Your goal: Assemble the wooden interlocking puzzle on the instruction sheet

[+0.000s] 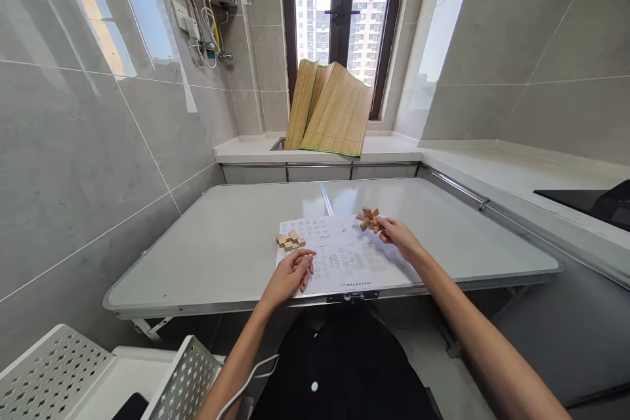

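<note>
Between the thumb and fingers of my right hand (392, 234) is a small wooden burr puzzle (367, 218), its light brown pieces sticking out crosswise. It is held just above the right part of a printed sheet (339, 282) that carries rows of small diagrams. My left hand (295, 269) rests at the sheet's lower left, fingers loosely bent and holding nothing. Just beyond its fingertips, a cluster of notched wooden blocks (290, 241) lies on the sheet's left edge. The fingers of my right hand hide part of the puzzle.
The sheet lies on a white folding table (221, 236) with a metal rim and a centre seam. A counter (394, 144) runs behind it and along the right, bearing a bamboo mat (339, 108). White perforated baskets (54, 367) stand at lower left.
</note>
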{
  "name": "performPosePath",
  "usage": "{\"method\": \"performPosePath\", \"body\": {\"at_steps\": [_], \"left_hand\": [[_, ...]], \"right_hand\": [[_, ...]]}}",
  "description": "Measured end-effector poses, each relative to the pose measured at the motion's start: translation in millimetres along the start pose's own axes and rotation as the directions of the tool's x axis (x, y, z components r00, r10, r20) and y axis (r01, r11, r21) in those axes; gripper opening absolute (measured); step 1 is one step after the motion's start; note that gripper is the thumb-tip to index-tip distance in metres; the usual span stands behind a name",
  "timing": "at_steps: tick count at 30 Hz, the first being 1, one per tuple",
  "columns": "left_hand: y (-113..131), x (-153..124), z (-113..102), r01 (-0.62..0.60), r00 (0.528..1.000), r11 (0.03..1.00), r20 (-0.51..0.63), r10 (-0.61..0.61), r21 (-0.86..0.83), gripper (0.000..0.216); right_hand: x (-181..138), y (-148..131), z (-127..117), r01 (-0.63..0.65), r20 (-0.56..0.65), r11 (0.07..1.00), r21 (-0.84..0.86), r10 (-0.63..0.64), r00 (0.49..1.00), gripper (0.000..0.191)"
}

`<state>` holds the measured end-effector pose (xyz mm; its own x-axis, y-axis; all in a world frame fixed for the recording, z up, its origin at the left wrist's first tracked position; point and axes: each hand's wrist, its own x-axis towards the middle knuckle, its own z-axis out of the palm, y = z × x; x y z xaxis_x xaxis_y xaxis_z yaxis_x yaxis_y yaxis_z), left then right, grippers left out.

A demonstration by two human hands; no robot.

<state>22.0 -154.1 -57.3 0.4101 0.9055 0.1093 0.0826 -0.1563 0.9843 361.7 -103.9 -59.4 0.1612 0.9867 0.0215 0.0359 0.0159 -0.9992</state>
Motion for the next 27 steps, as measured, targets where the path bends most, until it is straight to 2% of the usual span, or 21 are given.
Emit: {"method": "performPosePath", "body": {"at_steps": [2,6,13,16,20,23,24,27], "left_hand": [[1,-1,0,0.007,1.000,1.000,0.002,-0.007,0.015,0.049],[2,-2,0,0.009,1.000,1.000,0.004,-0.009,0.026,0.048],[1,-2,0,0.007,1.000,1.000,0.014,-0.007,0.025,0.046],[0,-1,-1,0.006,1.000,1.000,0.016,-0.006,0.021,0.045],[0,-1,-1,0.012,1.000,1.000,0.013,-0.012,0.021,0.046],[1,-1,-1,0.014,1.000,0.999,0.016,-0.015,0.037,0.046],[2,-1,-1,0.017,1.000,0.999,0.017,-0.018,0.041,0.047],[3,-1,-1,0.020,1.000,0.999,0.022,-0.021,0.046,0.047]], "right_hand": [[12,2,-17,-0.021,-0.088,0.996,-0.090,0.013,0.996,0.035],[29,6,-38,-0.066,-0.178,0.982,-0.174,0.035,0.983,0.023],[42,11,-43,-0.127,-0.248,0.941,-0.313,0.049,0.968,0.019],[42,11,-44,-0.135,-0.251,0.917,-0.375,0.040,0.967,0.023],[29,12,-47,-0.136,-0.223,0.887,-0.442,0.039,0.974,0.037],[7,19,-40,-0.117,-0.180,0.876,-0.468,0.035,0.983,0.039],[-1,23,-35,-0.090,-0.143,0.879,-0.469,0.025,0.989,0.037],[-28,33,-14,0.094,0.099,0.919,-0.383,-0.060,0.993,0.041]]}}
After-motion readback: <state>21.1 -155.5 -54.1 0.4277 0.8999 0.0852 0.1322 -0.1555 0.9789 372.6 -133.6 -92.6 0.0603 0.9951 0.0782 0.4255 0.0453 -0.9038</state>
